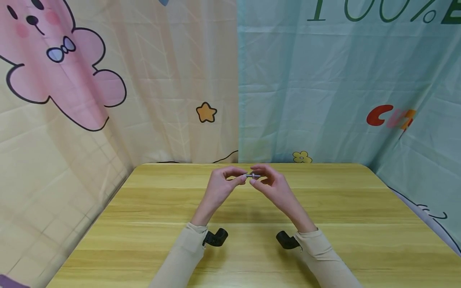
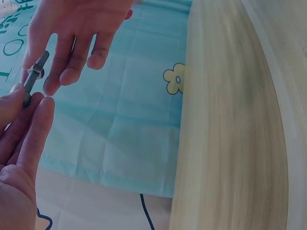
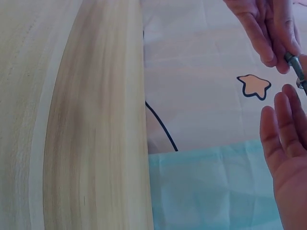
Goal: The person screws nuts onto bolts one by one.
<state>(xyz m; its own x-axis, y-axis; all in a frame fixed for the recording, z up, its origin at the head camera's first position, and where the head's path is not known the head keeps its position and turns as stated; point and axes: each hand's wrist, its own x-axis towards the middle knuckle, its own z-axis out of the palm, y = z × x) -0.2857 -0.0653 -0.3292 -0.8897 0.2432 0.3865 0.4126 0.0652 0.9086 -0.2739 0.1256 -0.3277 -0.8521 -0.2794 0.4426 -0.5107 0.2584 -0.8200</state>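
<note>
A metal bolt (image 1: 248, 175) with a nut (image 1: 253, 176) on its threaded shank is held level above the far part of the table. My left hand (image 1: 225, 182) pinches its head end between thumb and fingers. In the left wrist view, the bolt's shank (image 2: 31, 81) slants up from those fingertips, with the nut (image 2: 35, 72) partway along. My right hand (image 1: 271, 184) is around the nut and free end, thumb below and a finger above, seemingly apart from the metal. Its other fingers (image 3: 280, 127) are extended in the right wrist view, where the thumb is out of frame.
Beneath both hands lies a wood-grain table (image 1: 245, 248). Printed curtains (image 1: 306, 88) hang behind its far edge and along the sides. A black wrist device (image 1: 216, 237) is on the left cuff, and another device (image 1: 287, 240) on the right.
</note>
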